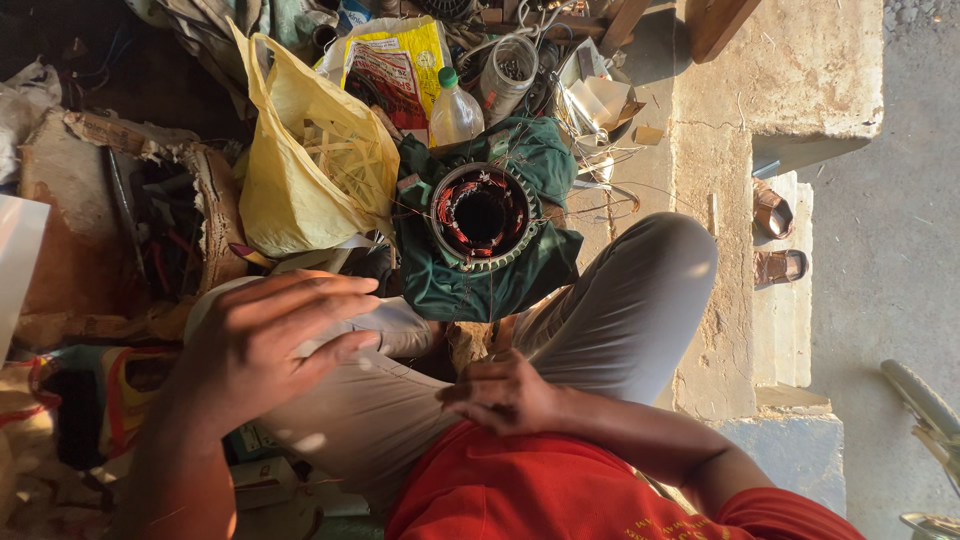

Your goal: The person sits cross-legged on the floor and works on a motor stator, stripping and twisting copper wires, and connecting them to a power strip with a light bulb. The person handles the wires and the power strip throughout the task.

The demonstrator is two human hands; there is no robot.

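Observation:
A round motor stator (480, 213) with copper windings and a toothed metal rim lies on a green cloth (450, 290) in front of my knees. Thin copper wires trail from it. My left hand (270, 340) hovers over my left knee with the fingers spread and nothing visible in them, a short way below and left of the stator. My right hand (505, 395) rests on my lap between my grey trouser legs, fingers curled together; I see nothing in its grasp. My red shirt fills the bottom of the view.
A yellow plastic bag (300, 170) stands left of the stator, a clear plastic bottle (455, 110) and a printed yellow packet (395, 65) behind it. A torn cardboard box (120, 220) of clutter is at left. Sandals (775, 240) lie by a concrete step (790, 70).

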